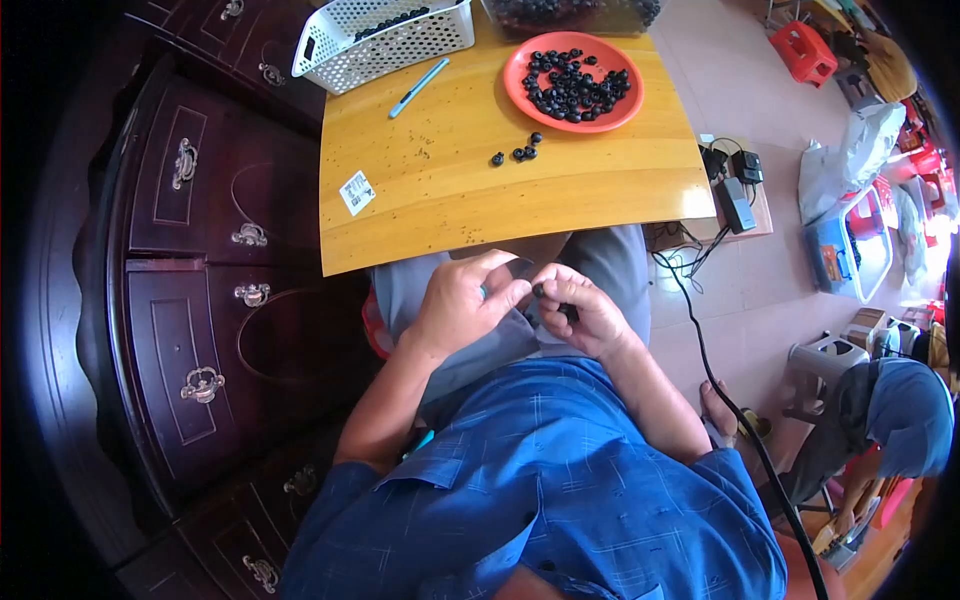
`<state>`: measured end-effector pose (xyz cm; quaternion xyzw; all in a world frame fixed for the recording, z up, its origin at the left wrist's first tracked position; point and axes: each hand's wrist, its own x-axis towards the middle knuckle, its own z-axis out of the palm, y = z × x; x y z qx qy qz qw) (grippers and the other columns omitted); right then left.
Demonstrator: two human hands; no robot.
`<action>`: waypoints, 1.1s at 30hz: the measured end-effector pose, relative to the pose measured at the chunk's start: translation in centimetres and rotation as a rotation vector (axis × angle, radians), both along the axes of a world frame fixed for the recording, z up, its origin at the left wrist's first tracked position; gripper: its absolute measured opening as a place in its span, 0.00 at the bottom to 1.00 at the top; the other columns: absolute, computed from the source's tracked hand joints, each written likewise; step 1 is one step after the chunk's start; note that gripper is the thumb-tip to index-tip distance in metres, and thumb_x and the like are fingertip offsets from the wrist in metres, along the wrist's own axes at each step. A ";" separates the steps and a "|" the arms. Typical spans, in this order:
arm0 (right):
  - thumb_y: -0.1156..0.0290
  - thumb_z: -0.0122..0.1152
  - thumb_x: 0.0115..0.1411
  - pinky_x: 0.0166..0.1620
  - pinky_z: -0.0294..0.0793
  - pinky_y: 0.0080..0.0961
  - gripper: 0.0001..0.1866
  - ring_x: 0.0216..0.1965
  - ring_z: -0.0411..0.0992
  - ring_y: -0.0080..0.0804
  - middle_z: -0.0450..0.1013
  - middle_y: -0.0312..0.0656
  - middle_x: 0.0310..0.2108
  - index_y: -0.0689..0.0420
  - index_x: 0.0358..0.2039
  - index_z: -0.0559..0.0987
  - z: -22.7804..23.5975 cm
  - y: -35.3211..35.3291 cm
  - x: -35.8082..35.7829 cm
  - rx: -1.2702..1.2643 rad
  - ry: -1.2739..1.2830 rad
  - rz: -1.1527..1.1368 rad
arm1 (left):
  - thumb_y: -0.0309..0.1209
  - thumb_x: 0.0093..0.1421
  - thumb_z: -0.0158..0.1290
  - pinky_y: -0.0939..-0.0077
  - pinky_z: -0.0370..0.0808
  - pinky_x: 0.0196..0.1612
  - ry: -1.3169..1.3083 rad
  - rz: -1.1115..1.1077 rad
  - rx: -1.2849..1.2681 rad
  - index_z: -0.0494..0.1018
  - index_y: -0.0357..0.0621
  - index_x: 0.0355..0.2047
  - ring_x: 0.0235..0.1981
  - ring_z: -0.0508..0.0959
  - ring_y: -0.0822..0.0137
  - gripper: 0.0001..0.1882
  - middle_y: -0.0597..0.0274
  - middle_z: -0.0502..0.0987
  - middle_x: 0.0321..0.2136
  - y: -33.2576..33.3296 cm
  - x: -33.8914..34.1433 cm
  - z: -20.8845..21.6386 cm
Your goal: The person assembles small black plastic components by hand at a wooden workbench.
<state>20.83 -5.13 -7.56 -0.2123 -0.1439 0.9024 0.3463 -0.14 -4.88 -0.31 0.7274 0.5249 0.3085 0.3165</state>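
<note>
Close two-handed work appeared in hand, just off the near edge of the table (pixel 600 190): left hand (pixel 455 305) gripped a blade-like piece (pixel 519 267); right hand (pixel 592 318) pinched a small black part (pixel 539 291). The next move seemingly required steadiness.

Shirt (pixel 620 460) blue, faint pale crossed lines — trousers (pixel 617 275) grey. Plate (pixel 513 84) orange-red; small rings (pixel 574 92) black. Table (pixel 600 185) yellow, basket (pixel 410 46) white, hole-patterned — cabinet (pixel 165 345) dark reddish-brown.

Small black piece (pixel 539 291) between right fingers (pixel 566 291)

Wooden table (pixel 450 195), red plate (pixel 514 84), basket (pixel 400 52), black pieces (pixel 519 154)
</note>
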 end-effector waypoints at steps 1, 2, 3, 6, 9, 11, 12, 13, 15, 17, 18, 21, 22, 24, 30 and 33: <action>0.65 0.60 0.70 0.20 0.57 0.14 0.07 0.21 0.62 0.16 0.68 0.32 0.25 0.55 0.41 0.78 0.0 0.1 0.0 -0.004 -0.001 0.000 | 0.26 0.56 0.68 0.75 0.69 0.26 -0.085 -0.026 -0.063 0.80 0.41 0.44 0.19 0.70 0.73 0.16 0.65 0.71 0.17 -0.2 0.2 0.4; 0.65 0.60 0.70 0.20 0.58 0.14 0.08 0.21 0.62 0.17 0.68 0.32 0.25 0.55 0.41 0.78 -0.1 0.2 0.0 -0.035 0.029 -0.005 | 0.24 0.56 0.67 0.78 0.67 0.26 -0.120 -0.028 -0.056 0.81 0.41 0.45 0.20 0.66 0.77 0.15 0.67 0.67 0.17 -0.4 0.5 0.5; 0.64 0.61 0.70 0.20 0.58 0.14 0.08 0.22 0.63 0.17 0.67 0.31 0.26 0.56 0.41 0.78 -0.1 0.2 0.0 -0.065 0.058 -0.008 | 0.24 0.56 0.67 0.78 0.67 0.26 -0.122 -0.026 -0.059 0.81 0.41 0.45 0.20 0.66 0.77 0.15 0.67 0.67 0.17 -0.5 0.8 0.5; 0.63 0.62 0.70 0.21 0.59 0.13 0.09 0.23 0.63 0.17 0.66 0.31 0.27 0.55 0.41 0.77 -0.5 0.1 -0.1 -0.108 0.102 0.007 | 0.21 0.56 0.67 0.79 0.67 0.26 -0.184 -0.033 -0.039 0.80 0.40 0.45 0.21 0.66 0.78 0.16 0.67 0.67 0.17 -0.5 1.4 0.1; 0.63 0.62 0.69 0.22 0.60 0.13 0.09 0.24 0.64 0.17 0.66 0.30 0.27 0.54 0.41 0.77 -0.8 0.1 -0.1 -0.106 0.125 0.016 | 0.20 0.56 0.66 0.80 0.66 0.26 -0.221 -0.057 -0.037 0.81 0.40 0.45 0.21 0.65 0.78 0.16 0.69 0.67 0.17 -0.3 1.3 -1.1; 0.63 0.62 0.69 0.22 0.60 0.13 0.09 0.24 0.64 0.17 0.66 0.30 0.27 0.54 0.42 0.76 -0.9 0.0 0.0 -0.096 0.138 0.020 | 0.19 0.57 0.65 0.80 0.67 0.26 -0.254 -0.074 -0.116 0.81 0.39 0.41 0.21 0.67 0.80 0.11 0.72 0.70 0.18 -0.3 1.1 -1.4; 0.63 0.63 0.69 0.22 0.60 0.13 0.09 0.24 0.63 0.16 0.66 0.30 0.28 0.54 0.42 0.76 -1.0 -0.1 0.0 -0.090 0.159 0.036 | 0.19 0.57 0.65 0.80 0.67 0.26 -0.253 -0.073 -0.116 0.81 0.39 0.41 0.21 0.67 0.80 0.11 0.72 0.70 0.18 -0.4 1.1 -2.0; 0.63 0.63 0.69 0.22 0.60 0.12 0.10 0.24 0.63 0.16 0.66 0.29 0.28 0.54 0.42 0.76 -1.0 -0.1 -0.1 -0.083 0.180 0.053 | 0.20 0.59 0.64 0.81 0.68 0.26 -0.443 -0.070 -0.180 0.81 0.39 0.39 0.22 0.68 0.81 0.08 0.73 0.72 0.19 -0.4 1.2 -2.8; 0.63 0.63 0.69 0.22 0.60 0.12 0.10 0.24 0.63 0.16 0.65 0.29 0.28 0.54 0.42 0.76 -0.9 -0.2 -0.1 -0.056 0.185 0.065 | 0.22 0.61 0.64 0.82 0.68 0.25 -0.632 -0.069 -0.245 0.81 0.39 0.37 0.22 0.70 0.82 0.04 0.74 0.73 0.20 -0.5 1.2 -2.9; 0.63 0.63 0.69 0.22 0.60 0.12 0.10 0.24 0.63 0.16 0.65 0.29 0.28 0.54 0.42 0.75 -1.0 -0.3 0.0 -0.030 0.189 0.073 | 0.24 0.66 0.60 0.81 0.73 0.33 -0.684 -0.062 -0.411 0.79 0.39 0.33 0.28 0.74 0.81 0.03 0.71 0.78 0.25 -0.4 1.3 -1.6; 0.63 0.63 0.69 0.23 0.60 0.12 0.10 0.25 0.63 0.16 0.65 0.29 0.28 0.54 0.42 0.75 -1.1 -0.3 0.0 -0.066 0.216 0.075 | 0.24 0.66 0.60 0.81 0.73 0.33 -0.683 -0.062 -0.411 0.79 0.39 0.33 0.28 0.74 0.81 0.03 0.71 0.78 0.25 -0.4 1.4 -1.5; 0.62 0.62 0.69 0.23 0.61 0.12 0.10 0.25 0.64 0.16 0.65 0.29 0.29 0.53 0.43 0.75 -1.0 -0.3 0.0 -0.099 0.249 0.078 | 0.26 0.68 0.59 0.82 0.73 0.34 -0.638 -0.010 -0.450 0.80 0.39 0.33 0.29 0.75 0.80 0.05 0.71 0.79 0.26 -0.3 1.6 -1.5; 0.62 0.62 0.70 0.24 0.61 0.12 0.10 0.25 0.64 0.16 0.65 0.29 0.29 0.53 0.43 0.75 -0.9 -0.2 0.0 -0.095 0.255 0.080 | 0.26 0.68 0.59 0.82 0.73 0.34 -0.658 0.017 -0.479 0.80 0.39 0.34 0.30 0.75 0.81 0.05 0.71 0.79 0.26 -0.2 1.5 -1.6; 0.61 0.62 0.70 0.24 0.61 0.12 0.11 0.25 0.64 0.16 0.65 0.30 0.29 0.54 0.44 0.75 -0.5 -0.1 0.0 -0.090 0.258 0.073 | 0.27 0.68 0.58 0.82 0.73 0.35 -0.677 0.040 -0.508 0.79 0.40 0.35 0.30 0.75 0.81 0.05 0.71 0.79 0.26 -0.1 1.6 -1.8; 0.61 0.61 0.70 0.23 0.61 0.13 0.12 0.25 0.64 0.17 0.65 0.31 0.30 0.55 0.45 0.75 -0.2 0.3 0.1 -0.088 0.274 0.045 | 0.35 0.64 0.63 0.79 0.68 0.25 -0.456 0.023 -0.066 0.77 0.41 0.34 0.20 0.70 0.78 0.11 0.70 0.74 0.21 0.5 1.7 -1.3; 0.61 0.61 0.70 0.24 0.63 0.12 0.12 0.25 0.65 0.17 0.69 0.32 0.32 0.56 0.45 0.76 -0.5 0.3 0.3 -0.078 0.242 0.026 | 0.44 0.61 0.66 0.71 0.77 0.32 -0.078 -0.043 -0.011 0.76 0.40 0.34 0.26 0.82 0.63 0.18 0.59 0.82 0.26 0.5 1.7 0.5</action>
